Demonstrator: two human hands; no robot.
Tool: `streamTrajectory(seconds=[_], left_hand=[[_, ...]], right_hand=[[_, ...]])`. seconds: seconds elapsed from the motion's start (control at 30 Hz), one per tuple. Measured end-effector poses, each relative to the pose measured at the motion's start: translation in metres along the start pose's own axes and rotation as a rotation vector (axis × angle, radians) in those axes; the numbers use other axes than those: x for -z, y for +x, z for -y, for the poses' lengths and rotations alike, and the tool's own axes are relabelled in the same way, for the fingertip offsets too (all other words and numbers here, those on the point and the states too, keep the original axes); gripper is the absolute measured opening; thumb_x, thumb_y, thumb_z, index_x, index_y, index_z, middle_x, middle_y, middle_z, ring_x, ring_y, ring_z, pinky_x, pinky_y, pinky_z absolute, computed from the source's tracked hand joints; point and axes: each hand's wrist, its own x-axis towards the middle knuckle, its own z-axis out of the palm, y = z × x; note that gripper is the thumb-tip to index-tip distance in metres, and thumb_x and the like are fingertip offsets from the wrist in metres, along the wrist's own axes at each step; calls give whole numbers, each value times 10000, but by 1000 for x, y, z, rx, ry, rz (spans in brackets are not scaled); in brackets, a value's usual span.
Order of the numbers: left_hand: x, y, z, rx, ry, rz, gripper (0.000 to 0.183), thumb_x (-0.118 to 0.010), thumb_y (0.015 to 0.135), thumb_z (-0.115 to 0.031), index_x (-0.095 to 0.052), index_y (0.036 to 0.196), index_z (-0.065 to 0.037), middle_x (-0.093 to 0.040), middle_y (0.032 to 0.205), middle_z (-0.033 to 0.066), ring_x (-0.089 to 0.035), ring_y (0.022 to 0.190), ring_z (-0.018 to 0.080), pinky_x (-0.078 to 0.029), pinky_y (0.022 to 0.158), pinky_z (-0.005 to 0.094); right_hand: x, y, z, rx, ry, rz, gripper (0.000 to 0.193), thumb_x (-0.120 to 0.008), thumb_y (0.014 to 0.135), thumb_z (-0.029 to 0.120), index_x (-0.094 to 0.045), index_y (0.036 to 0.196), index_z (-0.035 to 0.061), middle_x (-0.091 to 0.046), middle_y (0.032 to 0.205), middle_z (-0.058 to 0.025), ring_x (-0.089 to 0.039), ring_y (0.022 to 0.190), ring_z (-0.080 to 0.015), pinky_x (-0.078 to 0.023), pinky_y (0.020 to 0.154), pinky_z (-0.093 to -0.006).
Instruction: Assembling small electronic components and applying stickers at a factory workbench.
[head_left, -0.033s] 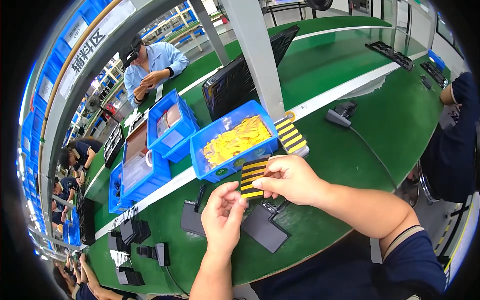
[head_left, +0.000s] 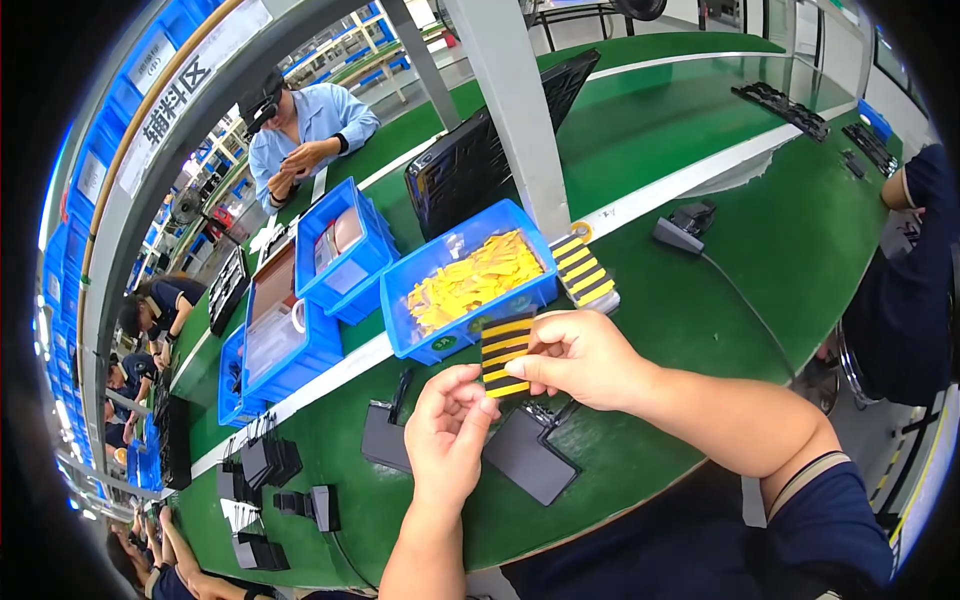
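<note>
My right hand pinches the right edge of a small card with black and yellow stripes. The fingers of my left hand are curled, with thumb and fingertips at the card's lower left corner. Just beyond the card stands a blue bin full of loose yellow pieces. A stack of similar striped cards lies to the right of that bin. Below my hands, a flat black box-shaped part with a short cable rests on the green table, and another black part is partly behind my left hand.
Black adapter-like blocks with cables sit at the left. More blue bins stand behind, beside a grey post. A black device with a cable lies at the right. Across the table, a person in light blue works.
The striped card has turned very slightly between my fingers, and my left hand has shifted a touch to the right. Everything else stays put.
</note>
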Motion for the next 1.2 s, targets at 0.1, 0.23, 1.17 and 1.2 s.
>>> streamTrajectory(seconds=[0.1,0.23,1.17,1.2], left_hand=[[2,2,1,102,-221,95,317,-608,823,56,-514,1120,-6,-587,851,44,-570,729,100,-479,660,219],[10,10,3,218,-285,82,230,-610,830,16,-536,1047,-12,-596,795,43,-550,651,101,-461,605,217],[-9,-14,-12,265,-260,89,217,-568,875,21,-498,1077,-19,-646,955,84,-575,827,65,-457,698,194],[-9,-14,-12,263,-264,87,217,-568,875,21,-498,1077,-19,-646,955,84,-575,827,65,-457,698,194]], right_hand=[[1,5,-15,126,157,120,168,-689,807,83,-634,925,-24,-644,834,-43,-584,646,-67,-473,539,-214],[2,-1,1,-77,255,44,234,-718,791,117,-625,973,4,-634,820,-27,-542,595,-59,-451,514,-194],[-7,-10,-6,722,-427,-173,200,-687,636,-40,-661,825,18,-593,702,-76,-566,649,-230,-447,643,-326],[-7,-10,-5,722,-431,-170,200,-687,636,-40,-661,825,18,-593,702,-76,-566,649,-230,-447,643,-326]])
